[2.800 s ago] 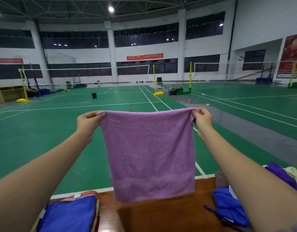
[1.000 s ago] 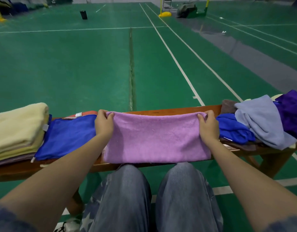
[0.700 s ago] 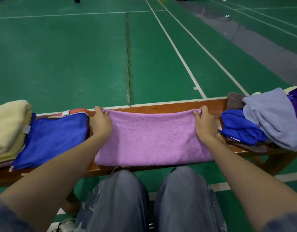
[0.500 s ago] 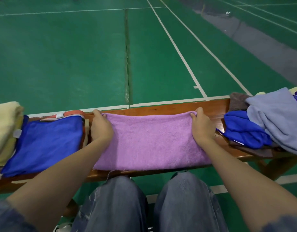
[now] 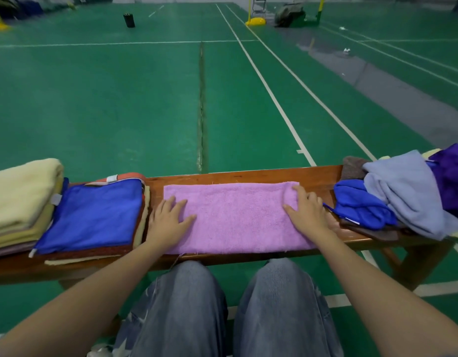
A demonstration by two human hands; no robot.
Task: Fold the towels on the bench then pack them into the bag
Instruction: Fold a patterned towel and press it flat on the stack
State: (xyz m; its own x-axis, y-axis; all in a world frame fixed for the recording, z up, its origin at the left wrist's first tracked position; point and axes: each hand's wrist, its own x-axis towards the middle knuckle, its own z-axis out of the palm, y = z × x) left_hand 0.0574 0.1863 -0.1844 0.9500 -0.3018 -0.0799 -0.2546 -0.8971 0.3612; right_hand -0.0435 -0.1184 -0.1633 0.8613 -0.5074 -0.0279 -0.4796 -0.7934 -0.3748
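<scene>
A pink towel (image 5: pixel 238 217) lies folded flat along the middle of the wooden bench (image 5: pixel 248 173). My left hand (image 5: pixel 168 220) rests flat on its left end with fingers spread. My right hand (image 5: pixel 306 211) presses flat on its right end. Left of it lies a folded blue towel (image 5: pixel 94 215) on top of a stack, and further left a folded cream towel stack (image 5: pixel 19 197). At the right is a heap of unfolded towels: blue (image 5: pixel 362 207), grey-blue (image 5: pixel 405 189) and dark purple (image 5: pixel 452 176). No bag is in view.
The bench stands on a green court floor with white lines (image 5: pixel 274 99). My knees in jeans (image 5: pixel 222 305) sit close under the bench's near edge. A dark cylinder (image 5: pixel 129 20) and a yellow post base (image 5: pixel 255 21) stand far off.
The towel was held up by its top corners, then laid folded on the bench. Both hands have let go of the far corners and now lie flat on the towel's ends.
</scene>
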